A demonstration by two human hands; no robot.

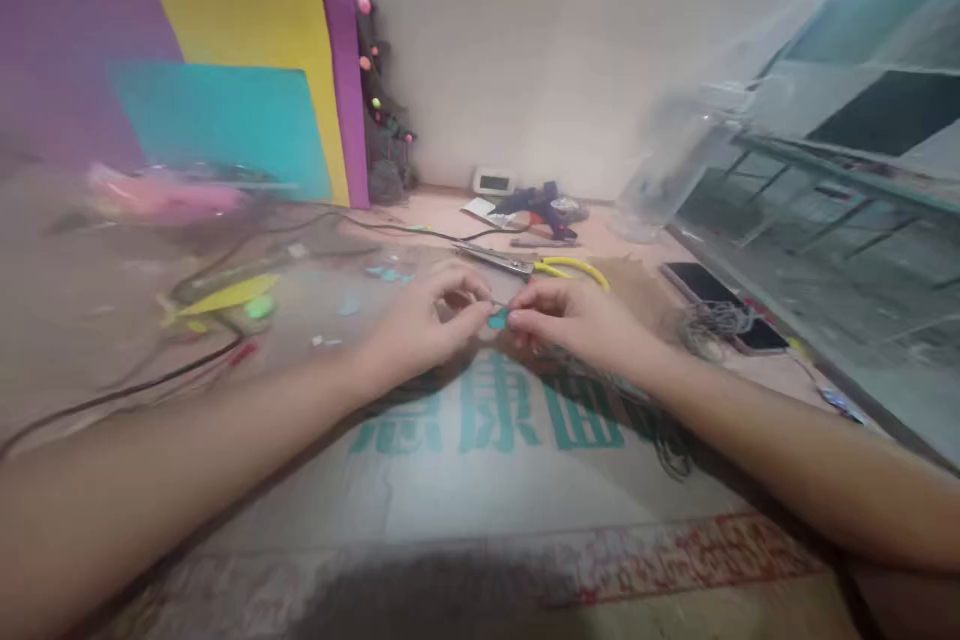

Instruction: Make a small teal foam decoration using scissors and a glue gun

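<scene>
Over the printed sheet (pixel 420 490) in the middle, my left hand (pixel 439 315) and my right hand (pixel 574 320) face each other, fingertips nearly meeting. A small teal piece (pixel 498 318) shows between them, with a thin strand-like edge above it. The fingers of both hands are pinched at this piece; its exact shape is blurred and partly covered. Just beyond the fingertips lie scissors (pixel 555 268) with yellow handles, blades pointing left. Small light-blue scraps (pixel 390 273) are scattered left of my left hand.
A dark glue gun (pixel 551 210) and a white digital clock (pixel 493 182) stand by the wall. At right, grey string (pixel 716 325) lies over a phone (pixel 694 282). Coloured sheets (pixel 225 120) lean at the back left. A dark cord (pixel 127 390) crosses the left side.
</scene>
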